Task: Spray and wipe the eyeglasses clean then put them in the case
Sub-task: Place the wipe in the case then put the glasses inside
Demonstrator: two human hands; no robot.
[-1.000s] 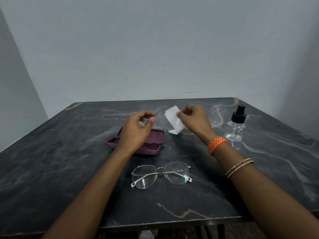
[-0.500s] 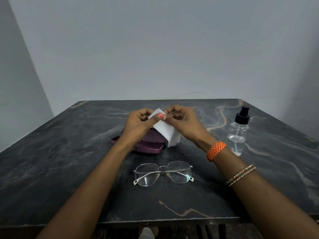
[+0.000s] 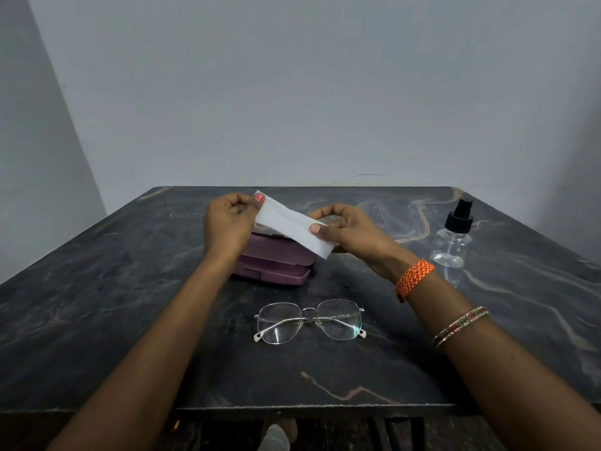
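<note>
Both hands (image 3: 227, 222) (image 3: 349, 232) pinch white cloth (image 3: 291, 224) above purple case (image 3: 276, 260); eyeglasses (image 3: 309, 321) nearer.

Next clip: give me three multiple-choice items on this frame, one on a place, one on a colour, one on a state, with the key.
1. Where do the eyeglasses lie?
A. in the case
B. on the table, nearer the person than the case
C. in the right hand

2. What colour is the case?
A. purple
B. green
C. white

3. How is the white cloth held?
A. crumpled in one hand
B. flat on the table
C. stretched between both hands

Key: 1 B, they rest on the table in front of the case. 2 A, its shell is purple. 3 C, the left hand and right hand each pinch an end.
</note>
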